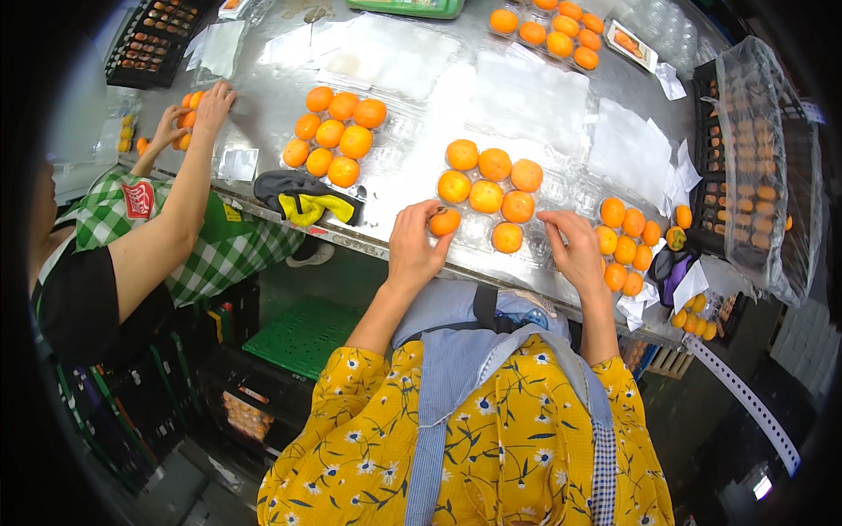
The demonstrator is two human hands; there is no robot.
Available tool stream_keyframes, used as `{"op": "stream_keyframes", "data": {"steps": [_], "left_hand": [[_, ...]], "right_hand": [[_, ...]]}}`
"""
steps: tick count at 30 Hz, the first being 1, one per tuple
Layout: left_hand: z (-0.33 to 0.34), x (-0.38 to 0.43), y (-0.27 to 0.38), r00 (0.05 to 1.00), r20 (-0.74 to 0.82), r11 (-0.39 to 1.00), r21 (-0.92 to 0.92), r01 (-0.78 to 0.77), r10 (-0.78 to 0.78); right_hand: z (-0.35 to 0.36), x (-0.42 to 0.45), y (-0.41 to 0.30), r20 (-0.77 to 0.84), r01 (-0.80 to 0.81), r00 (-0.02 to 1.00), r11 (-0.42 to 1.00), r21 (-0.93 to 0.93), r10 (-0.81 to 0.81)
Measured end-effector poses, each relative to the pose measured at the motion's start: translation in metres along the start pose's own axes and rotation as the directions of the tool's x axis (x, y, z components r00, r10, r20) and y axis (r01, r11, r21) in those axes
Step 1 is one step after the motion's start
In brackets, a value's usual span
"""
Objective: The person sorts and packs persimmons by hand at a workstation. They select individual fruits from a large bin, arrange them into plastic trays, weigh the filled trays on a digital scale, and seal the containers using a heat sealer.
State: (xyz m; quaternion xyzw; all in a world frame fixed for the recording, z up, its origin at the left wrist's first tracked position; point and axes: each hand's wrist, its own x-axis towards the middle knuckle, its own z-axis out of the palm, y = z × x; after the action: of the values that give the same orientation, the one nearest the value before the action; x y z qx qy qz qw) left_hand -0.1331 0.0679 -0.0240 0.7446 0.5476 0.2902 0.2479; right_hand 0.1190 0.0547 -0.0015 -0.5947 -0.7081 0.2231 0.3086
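Between the thumb and fingers of my left hand (418, 244) is an orange persimmon (445, 221), held at the near left corner of a clear plastic tray (471, 231). Several more orange fruits (485, 197) stand in rows in that tray, with one (507, 237) in its near row. My right hand (575, 244) is just right of the tray, thumb and fingers apart, holding nothing. Farther right lies another group of orange fruits (625, 250) in clear plastic, partly behind my right hand. A filled clear tray (330, 134) sits to the left.
A co-worker's hands (212, 108) handle fruit at the far left. Dark gloves with yellow (308, 197) lie at the metal table's near edge. White sheets (528, 98) lie beyond my tray. Crates of fruit (750, 177) stand at the right, partly under clear film; a black crate (152, 43) is far left.
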Motion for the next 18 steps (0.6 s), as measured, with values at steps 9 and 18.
{"op": "stream_keyframes", "data": {"steps": [9,18], "left_hand": [[-0.019,0.016,0.029,0.758,0.623,-0.137,-0.782,0.608,-0.192],[-0.004,0.013,0.049,0.794,0.599,-0.013,-0.799,0.601,-0.103]], "right_hand": [[-0.006,0.002,-0.018,0.072,-0.171,0.985,0.968,0.185,0.160],[-0.015,-0.004,-0.043,0.104,-0.209,0.978,0.891,0.403,0.182]]}}
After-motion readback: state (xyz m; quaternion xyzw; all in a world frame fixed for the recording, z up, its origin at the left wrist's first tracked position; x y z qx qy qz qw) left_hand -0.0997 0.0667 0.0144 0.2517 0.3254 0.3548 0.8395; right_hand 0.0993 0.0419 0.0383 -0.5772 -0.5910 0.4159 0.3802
